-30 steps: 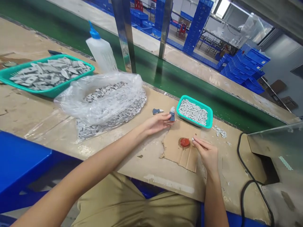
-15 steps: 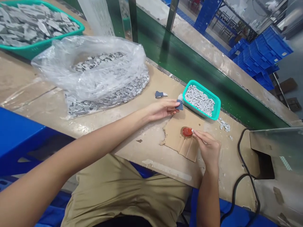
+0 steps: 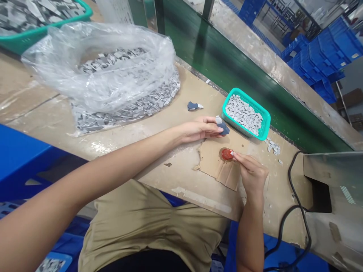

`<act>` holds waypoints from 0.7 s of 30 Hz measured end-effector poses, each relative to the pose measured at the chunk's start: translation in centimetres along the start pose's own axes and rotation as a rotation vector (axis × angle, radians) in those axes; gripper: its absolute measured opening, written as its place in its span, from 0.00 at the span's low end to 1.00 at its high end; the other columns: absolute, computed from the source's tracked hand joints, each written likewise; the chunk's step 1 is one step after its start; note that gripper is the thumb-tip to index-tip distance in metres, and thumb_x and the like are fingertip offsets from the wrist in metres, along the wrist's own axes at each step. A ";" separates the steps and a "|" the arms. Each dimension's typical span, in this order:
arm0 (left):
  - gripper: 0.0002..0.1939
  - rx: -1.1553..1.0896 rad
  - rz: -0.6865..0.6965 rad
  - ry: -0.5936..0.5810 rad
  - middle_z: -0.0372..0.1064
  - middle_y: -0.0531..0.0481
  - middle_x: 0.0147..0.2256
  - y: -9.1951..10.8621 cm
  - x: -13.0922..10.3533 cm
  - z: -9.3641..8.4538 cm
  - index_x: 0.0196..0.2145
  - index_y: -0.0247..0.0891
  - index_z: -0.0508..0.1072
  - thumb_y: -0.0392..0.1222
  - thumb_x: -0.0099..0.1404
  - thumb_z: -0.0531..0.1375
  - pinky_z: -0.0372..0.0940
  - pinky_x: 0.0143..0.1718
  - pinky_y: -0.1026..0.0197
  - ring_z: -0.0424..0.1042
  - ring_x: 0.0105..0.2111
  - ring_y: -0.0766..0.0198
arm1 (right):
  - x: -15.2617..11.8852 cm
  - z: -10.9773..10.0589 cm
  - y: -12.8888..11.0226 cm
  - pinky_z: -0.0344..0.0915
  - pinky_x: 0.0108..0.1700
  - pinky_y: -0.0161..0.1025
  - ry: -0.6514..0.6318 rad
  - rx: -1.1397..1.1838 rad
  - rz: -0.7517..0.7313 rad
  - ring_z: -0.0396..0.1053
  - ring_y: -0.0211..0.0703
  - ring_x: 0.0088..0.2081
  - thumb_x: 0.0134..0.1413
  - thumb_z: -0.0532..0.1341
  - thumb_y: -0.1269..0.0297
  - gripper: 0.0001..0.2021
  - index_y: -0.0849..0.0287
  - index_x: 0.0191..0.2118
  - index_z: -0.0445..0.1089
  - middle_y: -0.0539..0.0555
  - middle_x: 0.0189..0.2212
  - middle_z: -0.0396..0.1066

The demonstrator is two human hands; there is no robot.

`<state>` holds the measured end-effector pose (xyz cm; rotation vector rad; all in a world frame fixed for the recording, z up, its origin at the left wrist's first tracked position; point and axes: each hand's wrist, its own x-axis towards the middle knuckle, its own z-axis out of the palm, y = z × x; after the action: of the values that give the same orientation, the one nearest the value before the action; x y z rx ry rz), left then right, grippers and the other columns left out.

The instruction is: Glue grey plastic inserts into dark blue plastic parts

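My left hand [image 3: 202, 129] is closed on a dark blue-grey plastic part [image 3: 223, 128] with a pale end, held just left of the small green basket [image 3: 268, 126]. Between the thumb and fingers of my right hand [image 3: 251, 168] is a small light-grey plastic piece [image 3: 232, 153]. It is at the right edge of a small round dish of red-brown stuff [image 3: 227, 153]; whether it touches the stuff I cannot tell. The dish lies on a torn piece of cardboard [image 3: 210, 166]. Another dark blue-grey part [image 3: 193, 106] with a light tip lies on the table beyond my left hand.
Small grey pieces fill the green basket, and several lie loose [image 3: 273, 146] beside it. A big clear plastic bag [image 3: 113, 87] of grey parts stands at left, before a larger green basket [image 3: 42, 30]. A black cable [image 3: 292, 181] and a metal box [image 3: 334, 189] are at right.
The dark blue-grey part in my left hand has turned, and its lower end now points right. My right hand stays by the red-brown dish with the small piece. The camera view has shifted slightly.
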<state>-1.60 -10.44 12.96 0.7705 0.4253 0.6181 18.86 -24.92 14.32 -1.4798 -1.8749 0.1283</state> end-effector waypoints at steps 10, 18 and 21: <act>0.12 0.434 0.252 0.010 0.77 0.46 0.34 -0.8 -0.4 0.9 0.35 0.31 0.75 0.35 0.52 0.69 0.67 0.49 0.56 0.77 0.39 0.60 | 0.0 -0.3 -0.9 0.76 0.38 0.43 0.236 0.157 0.065 0.77 0.44 0.36 0.57 0.62 0.75 0.14 0.48 0.42 0.79 0.50 0.36 0.80; 0.08 0.513 0.186 -0.061 0.78 0.44 0.36 -2.1 -1.2 2.2 0.34 0.32 0.74 0.32 0.54 0.65 0.70 0.41 0.60 0.77 0.37 0.62 | 0.1 0.1 -1.6 0.73 0.33 0.42 0.349 0.213 -0.009 0.76 0.44 0.33 0.53 0.65 0.79 0.18 0.45 0.43 0.78 0.50 0.34 0.80; 0.08 0.493 0.161 -0.098 0.79 0.45 0.36 -2.4 -1.5 2.4 0.35 0.32 0.74 0.33 0.54 0.66 0.71 0.41 0.60 0.78 0.36 0.61 | 0.1 0.2 -1.7 0.71 0.34 0.41 0.302 0.214 -0.027 0.76 0.43 0.33 0.52 0.64 0.81 0.21 0.45 0.44 0.78 0.50 0.35 0.80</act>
<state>-0.46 -14.00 12.90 1.3094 0.4336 0.6296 17.32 -25.34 15.03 -1.2518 -1.5850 0.0838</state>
